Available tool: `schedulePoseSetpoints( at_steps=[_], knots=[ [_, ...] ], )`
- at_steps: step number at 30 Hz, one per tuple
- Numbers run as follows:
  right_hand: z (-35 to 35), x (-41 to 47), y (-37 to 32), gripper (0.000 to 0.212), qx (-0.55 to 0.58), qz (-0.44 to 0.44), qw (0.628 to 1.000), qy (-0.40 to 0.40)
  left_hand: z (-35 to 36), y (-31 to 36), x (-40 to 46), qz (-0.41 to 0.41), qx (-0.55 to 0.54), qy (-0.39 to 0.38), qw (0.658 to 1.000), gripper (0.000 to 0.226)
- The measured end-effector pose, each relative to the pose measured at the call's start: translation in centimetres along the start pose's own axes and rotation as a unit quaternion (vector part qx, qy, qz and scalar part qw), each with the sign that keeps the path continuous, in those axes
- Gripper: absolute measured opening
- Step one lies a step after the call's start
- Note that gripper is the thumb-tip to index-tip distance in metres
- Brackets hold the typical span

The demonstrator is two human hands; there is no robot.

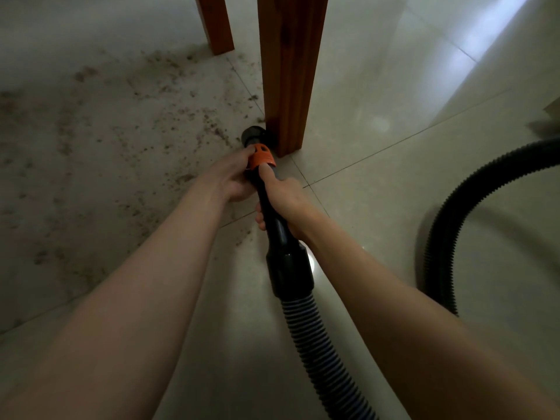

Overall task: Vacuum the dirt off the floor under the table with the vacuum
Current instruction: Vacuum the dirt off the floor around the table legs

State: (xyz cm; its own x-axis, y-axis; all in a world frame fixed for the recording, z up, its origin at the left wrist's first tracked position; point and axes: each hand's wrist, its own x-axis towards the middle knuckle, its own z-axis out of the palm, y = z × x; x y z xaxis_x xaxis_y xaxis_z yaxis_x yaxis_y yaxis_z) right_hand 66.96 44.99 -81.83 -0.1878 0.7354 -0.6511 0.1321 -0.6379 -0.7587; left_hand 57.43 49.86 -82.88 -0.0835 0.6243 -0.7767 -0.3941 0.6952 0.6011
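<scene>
- Hidden: tabletop out of frame, only two wooden table legs in view, near table leg (289, 71) just beyond both hands, far table leg (215, 22) farther off and to the left, both cut off by the top edge.
- Vacuum body out of view; ribbed black hose (315, 344) running off the bottom edge, another loop curving in from the right edge.
- Nozzle mouth (254, 135) partly hidden behind the near leg's foot, touching or almost touching it; contact with the floor hard to judge.
- Left hand (231, 177) curled round the orange collar (262, 156), fingertips tucked out of sight beneath.
- Right hand (283, 197) gripping the black wand (274, 225) just behind that collar, thumb laid along the top.
- Dirt (127, 116): brown crumbs, blurred, scattered over pale floor tiles (394, 192) left of and beyond the left hand.
</scene>
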Motion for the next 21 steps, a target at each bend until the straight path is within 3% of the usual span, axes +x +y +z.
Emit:
schedulePoseSetpoints(
  at_steps=[5, 11, 16, 21],
  knots=[
    [-0.5, -0.9, 0.7, 0.051, 0.034, 0.015, 0.999, -0.014, 0.6, -0.7, -0.8, 0.014, 0.008, -0.007, 1.000, 0.028],
    [-2.4, -3.2, 1.6, 0.047, 0.116, 0.035, 0.992, -0.044, 1.9, -3.4, -2.1, 0.010, -0.051, -0.017, 0.998, 0.026],
    [-4.7, -4.9, 2.6, 0.048, 0.252, 0.078, 0.962, -0.078, 3.0, -5.4, -3.7, 0.007, -0.012, -0.078, 0.997, 0.025],
    [-6.3, -6.9, 2.9, 0.046, 0.335, 0.093, 0.933, -0.095, 4.9, -6.6, -5.3, -0.008, 0.034, -0.085, 0.996, 0.028]
  ],
)
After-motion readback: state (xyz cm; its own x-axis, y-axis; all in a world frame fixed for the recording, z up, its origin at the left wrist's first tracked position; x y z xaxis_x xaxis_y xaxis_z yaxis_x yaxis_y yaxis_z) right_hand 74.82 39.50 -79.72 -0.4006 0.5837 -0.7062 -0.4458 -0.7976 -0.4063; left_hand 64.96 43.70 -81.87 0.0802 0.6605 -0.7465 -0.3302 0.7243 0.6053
